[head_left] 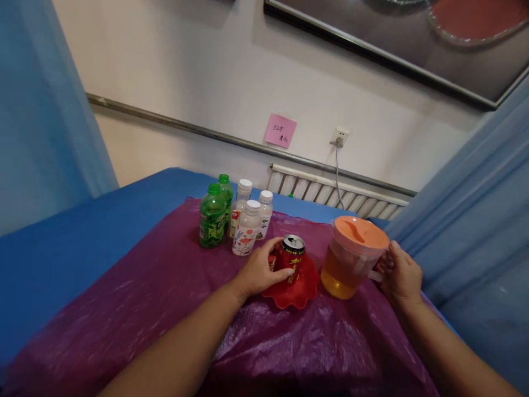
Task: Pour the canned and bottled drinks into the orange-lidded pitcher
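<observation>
Purple sheet over blue table

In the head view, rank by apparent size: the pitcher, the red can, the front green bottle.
1. Pitcher, plainly largest.
2. Front green bottle.
3. Red can, partly covered by the left hand, so the last two are unsure.

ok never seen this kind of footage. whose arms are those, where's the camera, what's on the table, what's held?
No machine here: the arms are a person's own, filmed by a camera worn on their head, looking forward and down. The left hand has its grip around a red drink can standing on a red scalloped dish. The right hand holds the handle of a clear pitcher with an orange lid and amber liquid inside. Behind stand two green bottles and three white-capped bottles. All sit on a purple plastic sheet over a blue cover.
</observation>
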